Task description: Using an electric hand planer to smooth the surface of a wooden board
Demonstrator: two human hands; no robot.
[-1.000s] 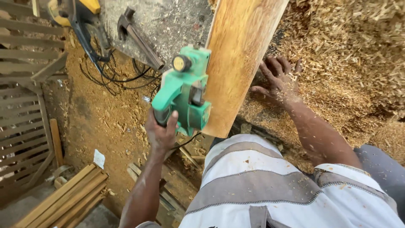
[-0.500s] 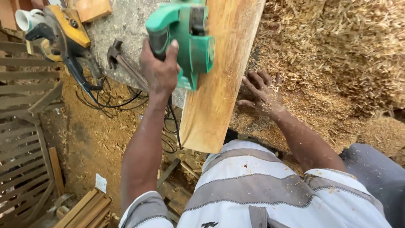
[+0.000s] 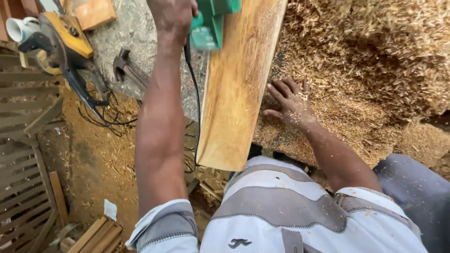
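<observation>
A long pale wooden plank (image 3: 236,89) lies lengthwise on a grey bench, its near end overhanging toward me. My left hand (image 3: 172,16) grips the handle of a green electric planer (image 3: 213,21) that sits on the plank near the top edge of the view, its black cord (image 3: 196,100) trailing down beside my forearm. My right hand (image 3: 288,103) rests flat, fingers spread, on a heap of wood shavings (image 3: 370,61) just right of the plank's edge.
A yellow and black power saw (image 3: 63,44) and a dark metal clamp (image 3: 129,68) lie on the bench (image 3: 136,33) at left. A white cup (image 3: 21,29) stands top left. Slatted wooden frames (image 3: 23,154) and loose planks (image 3: 96,236) sit on the sawdust floor.
My left hand has pushed the green planer along the plank away from me, from its near end to the far part. My right hand stayed on the shavings beside the plank.
</observation>
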